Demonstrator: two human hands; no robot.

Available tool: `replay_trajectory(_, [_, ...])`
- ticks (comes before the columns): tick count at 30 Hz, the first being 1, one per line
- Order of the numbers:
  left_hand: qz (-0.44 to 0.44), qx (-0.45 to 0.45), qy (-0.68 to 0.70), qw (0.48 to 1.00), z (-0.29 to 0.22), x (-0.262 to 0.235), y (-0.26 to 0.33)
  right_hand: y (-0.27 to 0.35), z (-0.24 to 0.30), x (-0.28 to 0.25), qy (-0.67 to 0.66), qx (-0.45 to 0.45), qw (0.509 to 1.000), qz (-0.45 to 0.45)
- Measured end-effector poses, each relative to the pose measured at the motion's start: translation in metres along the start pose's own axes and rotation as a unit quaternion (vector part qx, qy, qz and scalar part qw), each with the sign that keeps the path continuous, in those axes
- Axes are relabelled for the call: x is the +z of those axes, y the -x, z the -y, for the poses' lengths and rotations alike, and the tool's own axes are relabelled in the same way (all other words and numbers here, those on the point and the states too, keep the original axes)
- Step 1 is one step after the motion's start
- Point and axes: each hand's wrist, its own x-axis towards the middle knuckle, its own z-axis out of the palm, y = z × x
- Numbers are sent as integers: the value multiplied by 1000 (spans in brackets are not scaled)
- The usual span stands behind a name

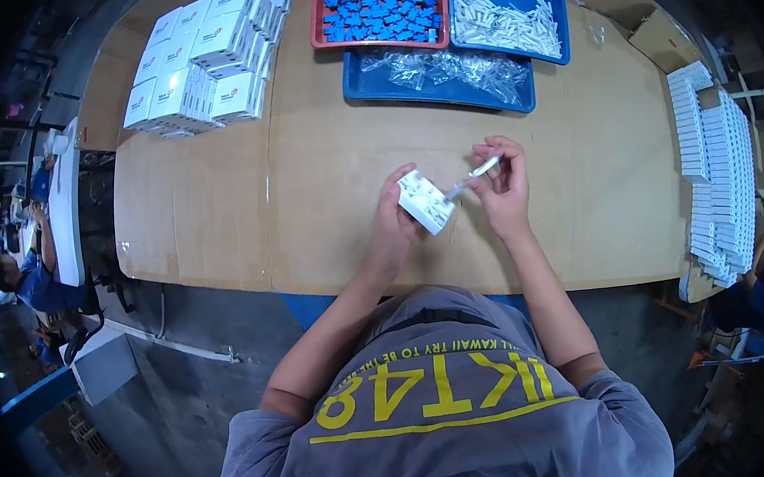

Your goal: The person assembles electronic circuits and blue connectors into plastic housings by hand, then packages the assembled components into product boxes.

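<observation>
The left hand (pixel 392 220) grips a small white box (pixel 425 202), fingers curled behind it and mostly hidden. Just beside it, the right hand (pixel 501 186) pinches a thin white stick (pixel 474 175) whose tip meets the box; beyond both hands sit trays (pixel 438 86) of small, indistinct parts.

Stacked white boxes (pixel 206 59), red tray (pixel 318 19) of blue parts (pixel 379 5), blue trays (pixel 552 10)

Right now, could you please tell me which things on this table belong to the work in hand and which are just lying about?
In hand:
- small white box, held in the left hand
- thin white piece, pinched in the right hand

Lying about:
- red tray of blue parts
- blue tray of white pieces
- blue tray of clear bags
- stacked white boxes
- rows of flat white cartons
</observation>
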Motion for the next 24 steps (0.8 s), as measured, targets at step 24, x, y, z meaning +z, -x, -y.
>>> replay_trajectory(24, [42,299,-796,525,-27,-41,-9,-20,10,1,429,-94,884,158])
